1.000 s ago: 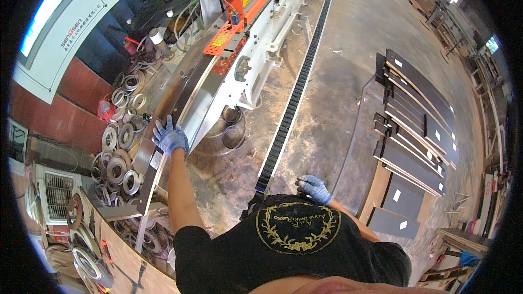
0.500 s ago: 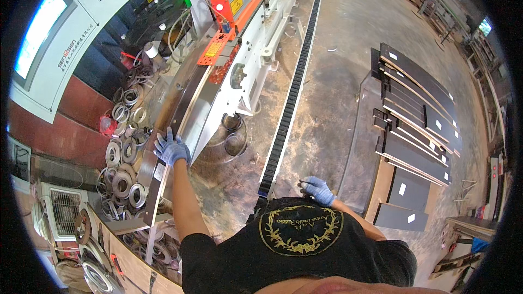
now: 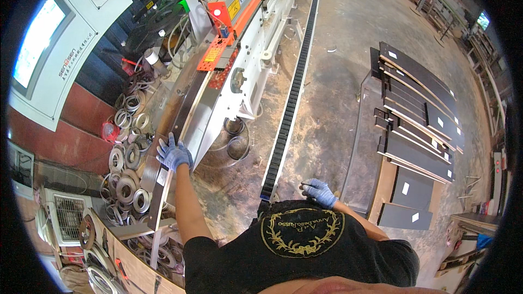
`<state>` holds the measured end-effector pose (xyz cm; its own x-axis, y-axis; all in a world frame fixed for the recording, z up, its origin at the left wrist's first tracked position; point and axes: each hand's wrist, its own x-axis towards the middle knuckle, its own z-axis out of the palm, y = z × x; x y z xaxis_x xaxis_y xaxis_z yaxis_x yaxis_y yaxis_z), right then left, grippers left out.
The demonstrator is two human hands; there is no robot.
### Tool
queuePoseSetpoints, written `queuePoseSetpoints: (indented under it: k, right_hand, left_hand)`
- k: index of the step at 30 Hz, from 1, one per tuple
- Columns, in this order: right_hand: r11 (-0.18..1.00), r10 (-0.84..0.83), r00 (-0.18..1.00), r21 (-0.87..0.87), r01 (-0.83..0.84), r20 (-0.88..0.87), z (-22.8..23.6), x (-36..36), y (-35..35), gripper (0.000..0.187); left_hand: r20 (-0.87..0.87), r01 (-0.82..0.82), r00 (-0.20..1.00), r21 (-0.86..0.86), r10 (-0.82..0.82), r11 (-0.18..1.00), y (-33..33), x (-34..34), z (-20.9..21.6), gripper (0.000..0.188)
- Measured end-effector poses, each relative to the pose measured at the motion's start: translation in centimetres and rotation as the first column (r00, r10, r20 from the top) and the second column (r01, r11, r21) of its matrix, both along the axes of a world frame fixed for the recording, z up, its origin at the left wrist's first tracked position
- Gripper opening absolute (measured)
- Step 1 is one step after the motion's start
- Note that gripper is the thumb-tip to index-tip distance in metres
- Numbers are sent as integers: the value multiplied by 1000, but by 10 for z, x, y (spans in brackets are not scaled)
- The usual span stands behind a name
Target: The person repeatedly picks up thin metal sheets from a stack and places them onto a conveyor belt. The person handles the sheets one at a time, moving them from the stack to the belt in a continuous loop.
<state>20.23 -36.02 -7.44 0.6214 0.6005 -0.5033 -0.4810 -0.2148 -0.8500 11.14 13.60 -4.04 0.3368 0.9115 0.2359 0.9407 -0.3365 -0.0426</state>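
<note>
My left hand (image 3: 175,155), in a blue-grey glove, lies open with spread fingers on a long dark board (image 3: 162,176). This narrow board has a pale edge and a small white label, and it lies along the bed of a white edge-banding machine (image 3: 248,49). Farther along that bed is an orange guard (image 3: 212,56). My right hand (image 3: 320,193), gloved alike, is held in front of my body, near the close end of a black roller track (image 3: 283,136). Its fingers are curled together around a small dark thing, too small to make out.
Many rolls of edge tape (image 3: 126,187) lie heaped left of the machine. A control panel (image 3: 71,38) with a lit screen stands at far left. On the right, dark panels (image 3: 417,125) with white labels lie stacked. A fan-like grille (image 3: 68,223) stands at lower left.
The view has shifted slightly. My left hand stays spread on the dark board, and my right hand keeps nearly the same place and curl.
</note>
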Motion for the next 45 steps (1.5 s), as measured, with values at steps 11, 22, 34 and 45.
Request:
queuePoseSetpoints:
  k: [11,22,34,45]
  right_hand:
    - [1000,-22,999,-16,23,27,1,1,2,29]
    - [998,22,1000,-54,-21,10,8,5,5,31]
    - [992,50,965,-124,-19,258,-3,10,-5,29]
    - [801,-595,803,69,595,-21,-100,45,-136,17]
  left_hand:
    - [10,4,1000,-25,-3,1000,-4,6,6,49]
    - [-33,-28,999,-61,26,998,-9,10,15,48]
    - [-96,-1,995,-11,0,1000,-30,58,24,46]
    - [-6,266,963,197,-270,944,-14,151,-11,59]
